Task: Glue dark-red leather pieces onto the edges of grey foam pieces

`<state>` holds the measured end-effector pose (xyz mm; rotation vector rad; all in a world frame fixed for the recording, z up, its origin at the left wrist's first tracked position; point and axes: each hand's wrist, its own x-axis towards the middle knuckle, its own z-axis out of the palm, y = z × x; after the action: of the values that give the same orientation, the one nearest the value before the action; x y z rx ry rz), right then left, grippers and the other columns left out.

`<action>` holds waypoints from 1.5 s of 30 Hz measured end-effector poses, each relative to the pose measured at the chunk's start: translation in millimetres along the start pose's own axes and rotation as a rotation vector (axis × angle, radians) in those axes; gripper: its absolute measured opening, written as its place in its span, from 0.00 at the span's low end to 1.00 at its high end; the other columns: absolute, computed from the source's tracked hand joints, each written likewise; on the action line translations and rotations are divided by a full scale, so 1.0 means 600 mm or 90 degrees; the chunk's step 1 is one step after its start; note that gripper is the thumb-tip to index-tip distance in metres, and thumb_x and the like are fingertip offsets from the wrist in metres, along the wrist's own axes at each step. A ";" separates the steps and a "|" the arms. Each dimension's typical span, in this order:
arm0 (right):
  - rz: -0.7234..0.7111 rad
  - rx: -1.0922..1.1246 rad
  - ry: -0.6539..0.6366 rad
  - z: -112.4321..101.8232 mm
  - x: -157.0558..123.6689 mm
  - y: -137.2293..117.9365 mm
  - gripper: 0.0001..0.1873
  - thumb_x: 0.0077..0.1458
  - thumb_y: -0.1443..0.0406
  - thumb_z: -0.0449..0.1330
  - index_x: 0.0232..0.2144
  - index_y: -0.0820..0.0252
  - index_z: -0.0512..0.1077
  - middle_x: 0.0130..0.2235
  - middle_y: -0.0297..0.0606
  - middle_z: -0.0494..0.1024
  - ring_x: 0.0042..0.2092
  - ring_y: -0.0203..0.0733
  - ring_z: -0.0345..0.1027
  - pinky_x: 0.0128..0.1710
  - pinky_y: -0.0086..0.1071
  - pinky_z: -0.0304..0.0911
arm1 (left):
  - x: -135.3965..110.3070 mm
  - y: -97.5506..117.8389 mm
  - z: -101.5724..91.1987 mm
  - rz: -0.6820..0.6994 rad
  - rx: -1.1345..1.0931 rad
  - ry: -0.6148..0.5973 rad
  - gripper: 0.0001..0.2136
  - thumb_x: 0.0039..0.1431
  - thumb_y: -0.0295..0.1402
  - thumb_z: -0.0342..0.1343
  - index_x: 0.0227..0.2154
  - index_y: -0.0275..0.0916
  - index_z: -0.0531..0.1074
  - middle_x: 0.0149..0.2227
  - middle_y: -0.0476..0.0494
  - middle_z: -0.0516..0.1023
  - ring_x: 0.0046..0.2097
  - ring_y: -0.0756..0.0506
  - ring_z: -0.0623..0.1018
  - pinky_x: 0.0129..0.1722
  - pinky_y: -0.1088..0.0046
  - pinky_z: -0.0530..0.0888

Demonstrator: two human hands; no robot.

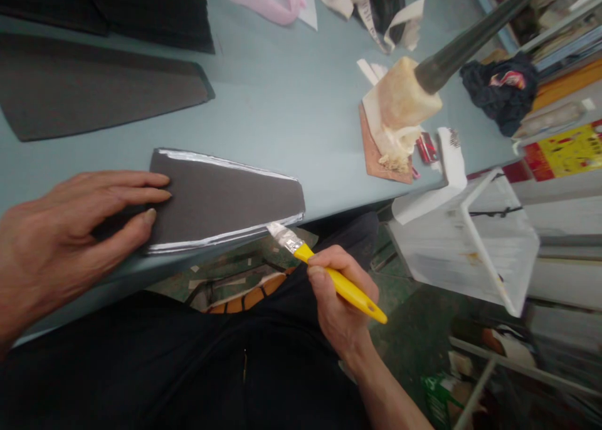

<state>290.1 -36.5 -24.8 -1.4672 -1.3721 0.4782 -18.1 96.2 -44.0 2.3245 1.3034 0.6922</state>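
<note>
A dark grey tapered panel (pixel 226 197) lies at the table's near edge, with streaks of white paste along its two long edges. My left hand (pixel 78 226) rests at the panel's left end, fingers stretched out and fingertips on it. Held in my right hand (pixel 341 298) is a paintbrush (pixel 350 289) with a yellow handle and a metal collar. Its white-coated bristles touch the panel's near edge, close to the narrower right end.
Another dark panel (pixel 103 88) and black material (pixel 155 10) lie at the back left. A pale crusted container (pixel 399 101) with a dark handle sticking out stands on a brown board (pixel 374 151). Fabric strips (pixel 338 4) lie behind; a whitish bin (pixel 446 242) stands off the table's right end.
</note>
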 end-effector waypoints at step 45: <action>0.013 -0.093 0.045 0.040 -0.019 -0.043 0.04 0.63 0.67 0.65 0.34 0.56 0.78 0.30 0.30 0.80 0.29 0.34 0.73 0.31 0.28 0.70 | 0.005 0.003 0.002 0.082 -0.036 0.033 0.17 0.74 0.42 0.49 0.53 0.41 0.79 0.58 0.42 0.83 0.63 0.39 0.79 0.68 0.53 0.74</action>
<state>254.5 -41.9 -15.9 -1.6030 -1.3604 0.3420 -14.9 97.8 -43.0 2.3757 1.1471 0.8235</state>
